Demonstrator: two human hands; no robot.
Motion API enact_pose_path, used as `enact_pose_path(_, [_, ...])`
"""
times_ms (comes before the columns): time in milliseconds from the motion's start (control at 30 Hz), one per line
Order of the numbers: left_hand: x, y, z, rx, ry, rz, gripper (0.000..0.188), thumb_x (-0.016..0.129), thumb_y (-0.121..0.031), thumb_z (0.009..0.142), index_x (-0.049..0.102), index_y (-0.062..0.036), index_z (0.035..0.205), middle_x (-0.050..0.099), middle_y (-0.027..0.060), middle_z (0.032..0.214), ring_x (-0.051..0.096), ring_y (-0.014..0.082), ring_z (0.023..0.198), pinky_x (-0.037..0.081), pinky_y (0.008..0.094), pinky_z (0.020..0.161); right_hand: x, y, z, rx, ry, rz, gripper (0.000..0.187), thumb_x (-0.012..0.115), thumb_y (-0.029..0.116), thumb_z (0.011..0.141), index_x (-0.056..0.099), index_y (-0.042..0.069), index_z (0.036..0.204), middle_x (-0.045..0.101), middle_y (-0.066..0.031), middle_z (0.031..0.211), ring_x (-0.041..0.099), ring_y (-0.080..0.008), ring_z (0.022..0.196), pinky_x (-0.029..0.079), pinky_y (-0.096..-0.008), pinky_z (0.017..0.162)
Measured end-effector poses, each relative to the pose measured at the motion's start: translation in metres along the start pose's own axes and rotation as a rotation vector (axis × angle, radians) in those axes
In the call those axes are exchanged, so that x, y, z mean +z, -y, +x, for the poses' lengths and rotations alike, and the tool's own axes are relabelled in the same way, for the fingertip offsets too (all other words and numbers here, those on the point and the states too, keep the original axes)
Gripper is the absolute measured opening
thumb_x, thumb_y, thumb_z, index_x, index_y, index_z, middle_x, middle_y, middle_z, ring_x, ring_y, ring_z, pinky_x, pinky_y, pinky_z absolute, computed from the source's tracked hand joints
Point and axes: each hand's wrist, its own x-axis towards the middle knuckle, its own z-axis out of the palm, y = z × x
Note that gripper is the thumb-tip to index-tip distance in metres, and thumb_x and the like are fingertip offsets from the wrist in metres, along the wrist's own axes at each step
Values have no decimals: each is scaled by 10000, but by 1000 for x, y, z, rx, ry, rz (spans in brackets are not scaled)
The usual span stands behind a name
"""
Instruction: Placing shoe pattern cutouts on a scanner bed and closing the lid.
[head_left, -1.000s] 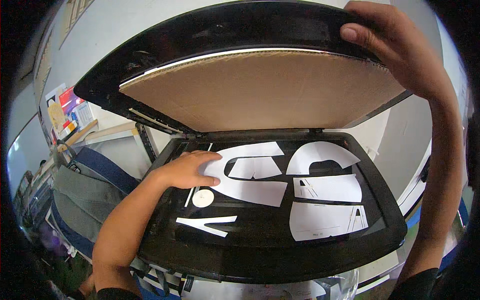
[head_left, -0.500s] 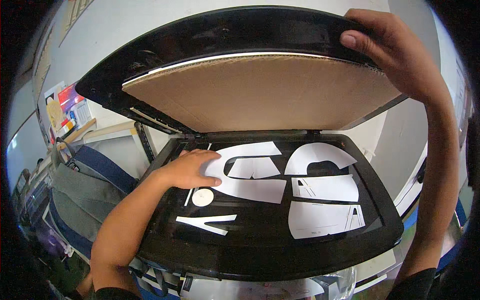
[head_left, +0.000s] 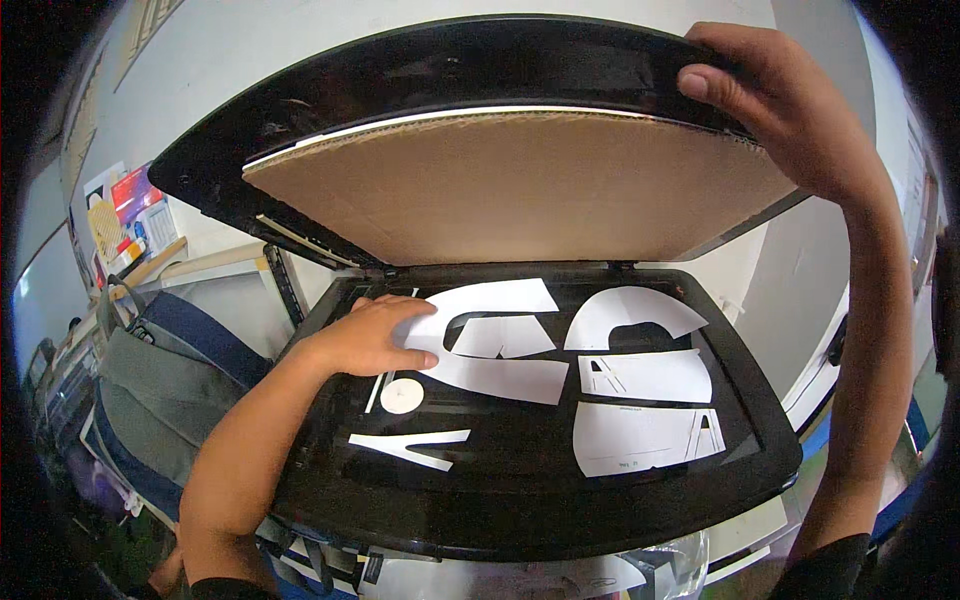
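Note:
My right hand (head_left: 765, 90) grips the front edge of a black flatbed scanner's lid (head_left: 450, 75), thumb on the outside, and holds it raised. A sheet of brown cardboard (head_left: 520, 185) lines its underside. My left hand (head_left: 375, 335) rests over the scanner bed, thumb and fingers apart, fingertips on the curved end of a U-shaped white paper piece (head_left: 500, 376). Inside that U lies a small trapezoid paper piece (head_left: 505, 336). Close to my left hand are a round white disc (head_left: 402, 396), a thin white strip (head_left: 374, 393) partly hidden by the hand, and a V-shaped paper piece (head_left: 410, 445).
On the bed's right side lie an arched paper piece (head_left: 635, 312) and two panels, one smaller (head_left: 650, 375) and one larger (head_left: 635, 438), each with a cut-out. A grey and blue backpack (head_left: 180, 375) stands left of the scanner. Clear plastic (head_left: 670, 570) shows below its front edge.
The whole view has shifted very slightly. My left hand stays on the U-shaped paper piece, and my right hand keeps the lid raised.

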Motion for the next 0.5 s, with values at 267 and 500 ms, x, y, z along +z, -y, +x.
enact_pose_path(267, [-5,-4,-2,25,-46,0,683,675,-403,700,465,-53,1248,478,200,1239,434,334,1166,278,425,984,-25,35,7,110,159,15,320,519,315,881,571,0,850,561,-120,666,540,-215,616,424,-351,595])
enact_pose_path(500, [-13,-3,-5,72,-115,-71,645,686,-362,692,498,-12,1200,490,207,1233,449,338,1157,315,412,981,-26,42,6,138,137,-53,307,536,282,877,577,-13,800,579,-146,643,550,-250,597,424,-372,586])
